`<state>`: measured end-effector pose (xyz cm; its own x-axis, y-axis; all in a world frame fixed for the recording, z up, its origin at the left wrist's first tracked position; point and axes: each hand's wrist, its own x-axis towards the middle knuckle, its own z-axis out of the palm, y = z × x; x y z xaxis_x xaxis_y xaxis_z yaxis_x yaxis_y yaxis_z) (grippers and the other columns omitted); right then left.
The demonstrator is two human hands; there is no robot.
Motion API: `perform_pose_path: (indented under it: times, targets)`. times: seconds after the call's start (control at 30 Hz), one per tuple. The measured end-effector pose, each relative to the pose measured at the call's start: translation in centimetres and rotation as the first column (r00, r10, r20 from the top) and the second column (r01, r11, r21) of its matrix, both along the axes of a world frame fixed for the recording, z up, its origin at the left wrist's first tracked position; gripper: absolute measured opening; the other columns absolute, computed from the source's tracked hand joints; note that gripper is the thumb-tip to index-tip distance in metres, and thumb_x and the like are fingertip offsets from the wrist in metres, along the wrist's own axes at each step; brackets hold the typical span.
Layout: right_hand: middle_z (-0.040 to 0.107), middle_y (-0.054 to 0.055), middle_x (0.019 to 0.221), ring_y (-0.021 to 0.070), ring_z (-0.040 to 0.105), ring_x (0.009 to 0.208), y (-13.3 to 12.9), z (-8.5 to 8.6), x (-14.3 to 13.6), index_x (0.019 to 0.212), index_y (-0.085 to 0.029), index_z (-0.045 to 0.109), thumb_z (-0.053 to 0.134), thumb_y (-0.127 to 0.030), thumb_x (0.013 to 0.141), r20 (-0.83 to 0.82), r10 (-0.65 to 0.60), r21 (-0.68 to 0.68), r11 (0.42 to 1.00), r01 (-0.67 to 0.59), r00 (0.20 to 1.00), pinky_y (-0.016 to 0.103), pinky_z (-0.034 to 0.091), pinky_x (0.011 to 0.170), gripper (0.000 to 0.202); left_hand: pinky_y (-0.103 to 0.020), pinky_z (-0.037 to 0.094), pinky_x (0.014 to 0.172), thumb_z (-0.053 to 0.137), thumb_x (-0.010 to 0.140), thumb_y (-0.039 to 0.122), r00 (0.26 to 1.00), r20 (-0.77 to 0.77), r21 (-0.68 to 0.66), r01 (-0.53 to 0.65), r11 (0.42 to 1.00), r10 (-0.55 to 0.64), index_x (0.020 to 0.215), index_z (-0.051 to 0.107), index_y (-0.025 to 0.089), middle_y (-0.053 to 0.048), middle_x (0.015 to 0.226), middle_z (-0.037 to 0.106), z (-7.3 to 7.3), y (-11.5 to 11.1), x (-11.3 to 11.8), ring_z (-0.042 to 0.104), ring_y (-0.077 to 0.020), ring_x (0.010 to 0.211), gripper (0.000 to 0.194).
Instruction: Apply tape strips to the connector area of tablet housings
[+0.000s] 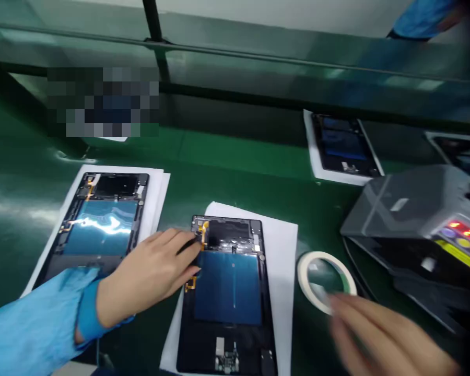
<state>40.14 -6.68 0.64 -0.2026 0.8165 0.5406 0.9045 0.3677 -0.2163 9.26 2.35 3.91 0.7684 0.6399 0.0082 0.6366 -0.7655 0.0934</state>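
Observation:
An opened tablet (227, 287) lies on white paper in front of me, its blue battery, orange ribbon cables and small circuit board exposed. On its upper left edge, beside the orange ribbon cable (204, 235), my left hand (156, 271) is closed, fingers bent, gripping the edge. Motion smears my right hand (379, 334), right of the tablet. Its fingertips come together at the near rim of a roll of cream tape (303, 277). A pale sliver shows at those fingertips, too blurred to name.
Another opened tablet (102, 224) lies on paper at the left. A grey tape dispenser (407, 203) with a red lit display stands at the right. Farther back, more tablets (342, 143) lie on paper. A blue-sleeved arm (423, 18) shows at the top right.

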Motion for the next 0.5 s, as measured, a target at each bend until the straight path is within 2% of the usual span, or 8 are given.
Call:
perform_pose_path:
  times: [0.03, 0.1, 0.17, 0.23, 0.33, 0.5]
  targets:
    - [0.069, 0.0, 0.097, 0.0123, 0.062, 0.082, 1.6, 0.3, -2.0, 0.109, -0.025, 0.065, 0.065, -0.021, 0.085, 0.034, 0.095, 0.003, 0.996, -0.095, 0.995, 0.025, 0.045, 0.075, 0.024, -0.042, 0.053, 0.083, 0.061, 0.088, 0.03, 0.999, -0.035, -0.003, -0.009, 1.0, 0.008, 0.116, 0.058, 0.013, -0.014, 0.117, 0.06, -0.4, 0.3, 0.2, 0.059, -0.0293, 0.104, 0.033]
    - [0.069, 0.002, 0.094, 0.0128, 0.062, 0.077, 5.4, 0.1, -5.9, 0.104, -0.018, 0.066, 0.061, -0.017, 0.087, 0.109, 0.269, 0.002, 0.963, -0.27, 0.957, 0.026, 0.045, 0.068, 0.018, -0.044, 0.051, 0.089, 0.069, 0.083, 0.037, 0.997, -0.077, -0.014, -0.032, 0.999, 0.03, 0.122, 0.055, 0.012, -0.016, 0.126, 0.055, -1.3, 0.9, 0.5, 0.055, -0.0324, 0.112, 0.049]
    - [0.069, 0.001, 0.088, 0.0114, 0.062, 0.073, 9.1, -0.9, -8.9, 0.095, -0.016, 0.067, 0.056, -0.016, 0.089, 0.09, 0.328, 0.009, 0.944, -0.33, 0.94, 0.025, 0.045, 0.065, 0.012, -0.044, 0.049, 0.093, 0.07, 0.08, 0.044, 0.996, -0.082, -0.033, -0.049, 0.998, 0.046, 0.125, 0.053, 0.011, -0.018, 0.131, 0.052, -2.0, 1.1, 0.5, 0.052, -0.0334, 0.116, 0.058]
    - [0.069, 0.001, 0.085, 0.0108, 0.063, 0.072, 11.6, -2.2, -10.6, 0.092, -0.015, 0.067, 0.054, -0.015, 0.09, 0.065, 0.342, -0.004, 0.94, -0.342, 0.938, 0.023, 0.045, 0.065, 0.012, -0.043, 0.047, 0.094, 0.069, 0.08, 0.048, 0.997, -0.059, -0.051, -0.056, 0.997, 0.053, 0.126, 0.052, 0.012, -0.017, 0.132, 0.052, -2.5, 1.1, 0.4, 0.052, -0.0327, 0.117, 0.061]
    - [0.07, 0.002, 0.088, 0.012, 0.064, 0.076, 12.4, -3.5, -11.2, 0.097, -0.013, 0.066, 0.059, -0.013, 0.088, 0.054, 0.363, -0.034, 0.932, -0.362, 0.93, 0.023, 0.045, 0.068, 0.012, -0.041, 0.044, 0.096, 0.068, 0.08, 0.051, 0.998, -0.014, -0.06, -0.07, 0.996, 0.069, 0.125, 0.053, 0.012, -0.016, 0.132, 0.052, -2.8, 1.0, 0.2, 0.051, -0.0306, 0.117, 0.061]
    - [0.07, 0.003, 0.089, 0.0136, 0.064, 0.078, 11.4, -3.4, -10.6, 0.098, -0.012, 0.066, 0.065, -0.011, 0.083, 0.091, 0.39, -0.047, 0.921, -0.388, 0.916, 0.025, 0.046, 0.07, 0.016, -0.04, 0.042, 0.096, 0.065, 0.082, 0.053, 0.996, 0.025, -0.058, -0.079, 0.995, 0.081, 0.125, 0.053, 0.011, -0.016, 0.132, 0.052, -3.2, 0.8, 0.1, 0.051, -0.0298, 0.116, 0.061]
